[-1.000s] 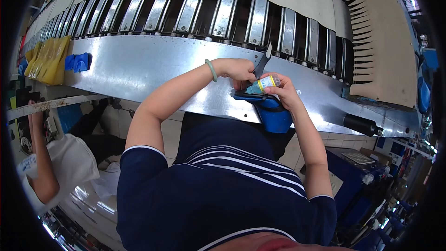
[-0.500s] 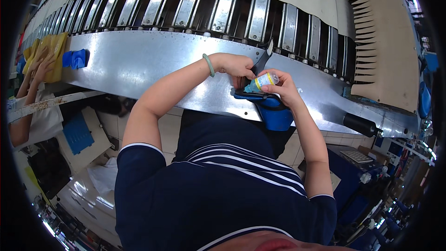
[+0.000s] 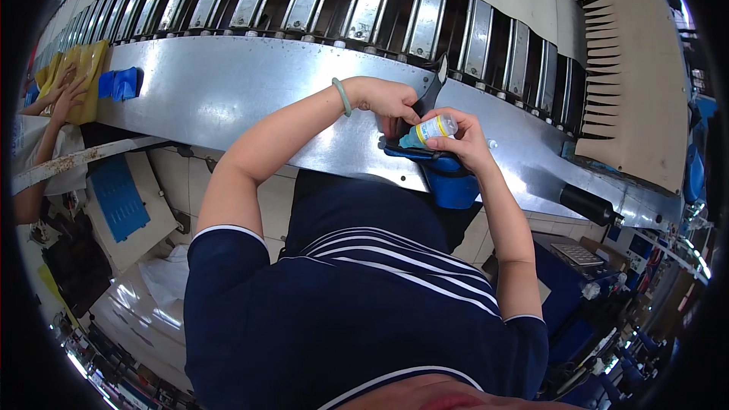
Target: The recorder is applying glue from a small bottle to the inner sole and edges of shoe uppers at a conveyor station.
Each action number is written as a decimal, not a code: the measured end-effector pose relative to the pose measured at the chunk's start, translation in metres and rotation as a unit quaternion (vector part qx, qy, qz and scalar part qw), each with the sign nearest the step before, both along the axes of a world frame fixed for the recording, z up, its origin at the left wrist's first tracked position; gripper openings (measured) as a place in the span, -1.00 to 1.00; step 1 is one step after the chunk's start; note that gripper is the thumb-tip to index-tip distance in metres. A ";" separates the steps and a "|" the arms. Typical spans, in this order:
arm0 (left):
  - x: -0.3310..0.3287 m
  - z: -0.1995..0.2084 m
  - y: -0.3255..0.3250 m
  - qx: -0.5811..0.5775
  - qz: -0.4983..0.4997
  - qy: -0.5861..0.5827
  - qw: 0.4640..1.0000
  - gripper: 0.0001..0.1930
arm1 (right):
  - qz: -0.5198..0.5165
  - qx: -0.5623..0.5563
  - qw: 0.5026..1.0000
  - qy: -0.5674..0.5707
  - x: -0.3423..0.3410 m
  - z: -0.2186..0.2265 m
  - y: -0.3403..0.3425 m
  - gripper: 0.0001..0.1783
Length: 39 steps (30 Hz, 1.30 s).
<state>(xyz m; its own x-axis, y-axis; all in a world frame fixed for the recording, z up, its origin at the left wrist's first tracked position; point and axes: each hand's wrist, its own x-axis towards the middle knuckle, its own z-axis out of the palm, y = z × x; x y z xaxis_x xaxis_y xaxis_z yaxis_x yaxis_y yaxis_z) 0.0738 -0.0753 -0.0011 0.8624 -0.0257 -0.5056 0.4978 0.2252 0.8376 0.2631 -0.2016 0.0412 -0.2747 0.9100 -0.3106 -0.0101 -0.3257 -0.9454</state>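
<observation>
My right hand (image 3: 463, 140) is wrapped round a small clear bottle (image 3: 430, 130) with a white-and-yellow label and blue-green contents. The bottle is tilted, its lower end pointing left toward my left hand (image 3: 386, 102). My left hand's fingers are bent down and closed against a black curved strap-like piece (image 3: 431, 97) with a pale tip; what they pinch is hidden. Below both hands is a blue moulded form (image 3: 453, 188) with black material along its upper edge. It rests at the near edge of the metal ledge, partly overhanging it.
A metal ledge (image 3: 205, 99) runs along a conveyor of metal slats (image 3: 368, 4). Blue pieces (image 3: 120, 84) lie at the left, near a yellow sheet (image 3: 93, 80) under another person's hands (image 3: 68, 99). A black cylinder (image 3: 586, 203) sticks out at the right, below a fringed beige sheet (image 3: 638, 83).
The view has shifted slightly, and the conveyor slats have moved a little. Both my hands keep nearly the same grip and place, with the bottle tilted a bit differently.
</observation>
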 end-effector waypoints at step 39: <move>-0.022 -0.011 -0.010 -0.067 0.094 -0.014 0.993 -0.70 | 0.004 0.046 0.998 -0.048 -0.009 -0.006 -0.003 -0.62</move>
<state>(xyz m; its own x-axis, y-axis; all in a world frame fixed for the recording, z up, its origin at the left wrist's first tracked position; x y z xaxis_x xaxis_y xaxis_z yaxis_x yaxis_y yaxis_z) 0.0515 -0.0854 -0.0124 0.8724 0.0704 -0.4837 0.4131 0.4226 0.8067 0.2544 -0.2042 0.0355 -0.2546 0.9338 -0.2513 0.0841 -0.2375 -0.9677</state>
